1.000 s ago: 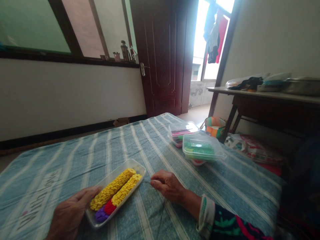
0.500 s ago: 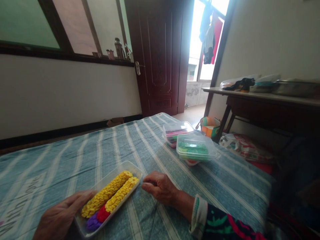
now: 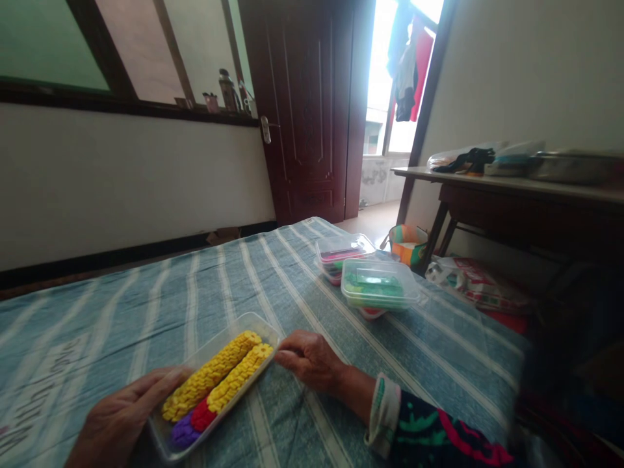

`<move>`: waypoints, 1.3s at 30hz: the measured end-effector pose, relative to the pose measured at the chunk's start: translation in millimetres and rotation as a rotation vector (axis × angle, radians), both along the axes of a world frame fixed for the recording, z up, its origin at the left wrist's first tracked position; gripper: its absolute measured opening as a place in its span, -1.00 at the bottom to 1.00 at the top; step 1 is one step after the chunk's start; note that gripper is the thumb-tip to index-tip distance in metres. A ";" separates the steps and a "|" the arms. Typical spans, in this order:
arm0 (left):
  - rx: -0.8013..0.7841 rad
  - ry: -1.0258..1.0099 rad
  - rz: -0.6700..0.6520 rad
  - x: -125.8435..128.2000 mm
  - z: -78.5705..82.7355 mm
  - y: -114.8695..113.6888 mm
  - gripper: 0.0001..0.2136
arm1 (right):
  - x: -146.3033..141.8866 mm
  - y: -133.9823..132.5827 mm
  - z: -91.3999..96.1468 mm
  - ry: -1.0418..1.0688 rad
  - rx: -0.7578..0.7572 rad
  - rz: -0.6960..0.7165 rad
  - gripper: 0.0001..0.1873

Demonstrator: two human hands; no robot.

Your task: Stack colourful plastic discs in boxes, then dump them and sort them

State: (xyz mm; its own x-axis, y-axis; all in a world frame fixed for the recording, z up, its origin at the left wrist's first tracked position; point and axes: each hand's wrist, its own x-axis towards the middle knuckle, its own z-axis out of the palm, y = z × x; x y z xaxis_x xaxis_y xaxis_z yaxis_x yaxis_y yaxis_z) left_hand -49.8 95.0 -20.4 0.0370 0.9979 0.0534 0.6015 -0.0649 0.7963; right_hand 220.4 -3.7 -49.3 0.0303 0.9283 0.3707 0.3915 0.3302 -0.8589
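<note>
In front of me a clear plastic container (image 3: 254, 322) without a lid lies slanted on the striped cloth. Two long rows of yellow flower-shaped pieces (image 3: 212, 377) fill most of it. At its near end are red pieces (image 3: 201, 416) and purple pieces (image 3: 184, 431). My left hand (image 3: 127, 408) grips the container's left side, thumb along the rim, its other fingers partly hidden. My right hand (image 3: 314, 359) is closed at the far right corner, thumb and curled fingers pinching the rim.
Farther back on the cloth (image 3: 160, 299) stand a lidded box of green pieces (image 3: 380, 286) and another lidded box (image 3: 336, 250) with pink and other colours. To the right are a table (image 3: 487, 185) bearing bags and a patterned basket (image 3: 408, 244) on the floor. A brown door (image 3: 307, 110) stands behind.
My right hand has moved slightly left onto the container's corner; a small gap showed there before. The container has shifted a little to the right. My left hand keeps its hold.
</note>
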 end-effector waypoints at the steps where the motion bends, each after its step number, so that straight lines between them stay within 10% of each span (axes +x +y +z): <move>1: -0.079 -0.064 -0.046 2.0 4.1 -4.0 -0.61 | 0.0 -0.7 -0.4 -0.003 -0.003 -0.003 -0.79; 39: -0.194 -0.221 -0.247 1.7 10.4 -20.2 -0.63 | 0.0 -4.4 -6.7 0.021 -0.067 -0.048 -0.73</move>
